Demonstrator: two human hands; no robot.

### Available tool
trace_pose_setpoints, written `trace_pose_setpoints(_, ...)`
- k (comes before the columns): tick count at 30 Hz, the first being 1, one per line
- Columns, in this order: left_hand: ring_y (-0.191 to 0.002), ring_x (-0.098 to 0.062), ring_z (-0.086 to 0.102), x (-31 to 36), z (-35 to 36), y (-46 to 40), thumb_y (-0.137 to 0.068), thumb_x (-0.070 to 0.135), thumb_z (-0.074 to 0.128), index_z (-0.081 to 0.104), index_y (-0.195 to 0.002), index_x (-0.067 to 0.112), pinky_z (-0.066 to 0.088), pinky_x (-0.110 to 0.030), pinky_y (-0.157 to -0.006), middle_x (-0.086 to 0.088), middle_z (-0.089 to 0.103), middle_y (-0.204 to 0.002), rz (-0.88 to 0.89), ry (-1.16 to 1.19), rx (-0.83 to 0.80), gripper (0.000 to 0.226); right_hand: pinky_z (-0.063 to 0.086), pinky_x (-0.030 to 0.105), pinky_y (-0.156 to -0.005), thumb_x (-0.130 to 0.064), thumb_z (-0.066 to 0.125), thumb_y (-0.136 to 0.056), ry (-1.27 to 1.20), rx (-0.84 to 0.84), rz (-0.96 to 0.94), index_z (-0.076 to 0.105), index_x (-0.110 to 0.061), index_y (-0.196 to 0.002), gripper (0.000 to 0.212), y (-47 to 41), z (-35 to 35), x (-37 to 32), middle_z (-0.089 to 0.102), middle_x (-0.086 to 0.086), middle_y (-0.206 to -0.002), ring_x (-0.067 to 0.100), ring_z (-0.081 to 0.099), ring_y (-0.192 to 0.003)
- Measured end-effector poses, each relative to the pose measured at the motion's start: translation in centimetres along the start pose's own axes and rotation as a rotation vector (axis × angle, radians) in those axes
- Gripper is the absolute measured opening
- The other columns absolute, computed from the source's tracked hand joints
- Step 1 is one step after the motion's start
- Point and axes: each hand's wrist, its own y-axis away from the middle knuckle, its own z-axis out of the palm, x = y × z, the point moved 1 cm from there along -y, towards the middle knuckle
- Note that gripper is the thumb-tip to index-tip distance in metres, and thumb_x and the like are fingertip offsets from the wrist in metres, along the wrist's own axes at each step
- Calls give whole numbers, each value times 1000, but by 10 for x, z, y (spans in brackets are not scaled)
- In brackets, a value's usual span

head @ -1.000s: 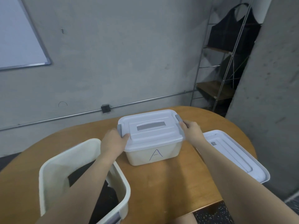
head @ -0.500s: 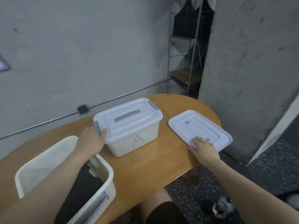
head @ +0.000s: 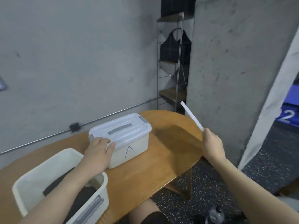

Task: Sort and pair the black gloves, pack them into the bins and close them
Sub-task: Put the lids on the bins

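A white bin marked "A" (head: 129,151) stands on the wooden table with its lid (head: 119,130) on. My left hand (head: 99,149) rests on the lid's near left corner, fingers laid over its edge. A second white bin (head: 32,180) stands open at the front left, with black gloves (head: 84,196) inside, partly hidden by my left forearm. My right hand (head: 212,143) grips the second white lid (head: 191,115) by its near edge. That lid is raised off the table and seen edge-on, tilted up toward the wall.
The oval wooden table (head: 161,159) ends close on the right, above speckled dark floor (head: 267,159). A concrete pillar (head: 234,62) rises behind my right hand. A metal shelf with a black bag (head: 175,49) stands in the corner. My knee (head: 145,214) shows below the table edge.
My right hand left bin A, reached the loose lid lying on the table's right side, gripped it and lifted it up on edge. My left hand stayed on bin A's lid.
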Motion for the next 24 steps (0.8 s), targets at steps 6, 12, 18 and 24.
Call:
trace_pose_setpoints(6, -137, -24, 45, 36, -60, -10, -109, 38, 42, 53, -142, 14, 32, -30, -106, -1, 44, -145, 159, 39, 104, 42, 41, 34, -56, -24, 41, -109, -512, 304, -178, 60, -14, -94, 26, 3, -108, -55, 59, 10, -73, 28, 53, -63)
trace_pose_setpoints(12, -154, -20, 26, 44, -140, -6, -108, 30, 49, 46, -151, 10, 15, -24, -121, -7, 31, -164, 340, 50, 285, 48, 41, 34, -63, -25, 43, -111, -838, 130, -353, 68, -12, -97, 32, 40, -140, -146, 66, 14, -88, 29, 62, -78)
trace_pose_setpoints(18, -156, -14, 16, 9, -206, 6, -103, 54, 44, 25, -162, 21, 10, -30, -123, 0, 19, -170, 294, 117, 451, 71, 61, 48, -86, -29, 42, -111, -1194, -317, -391, 76, -23, -117, 35, 85, -124, -219, 76, 6, -113, 28, 73, -105)
trace_pose_setpoints(24, -136, -9, 50, -56, -217, 20, -79, 91, 45, 32, -154, 42, 44, -46, -113, 10, 45, -155, 113, 281, 359, 91, 57, 54, -93, -31, 36, -112, -1324, -669, -339, 71, -13, -127, 42, 106, -85, -244, 71, 19, -123, 40, 68, -115)
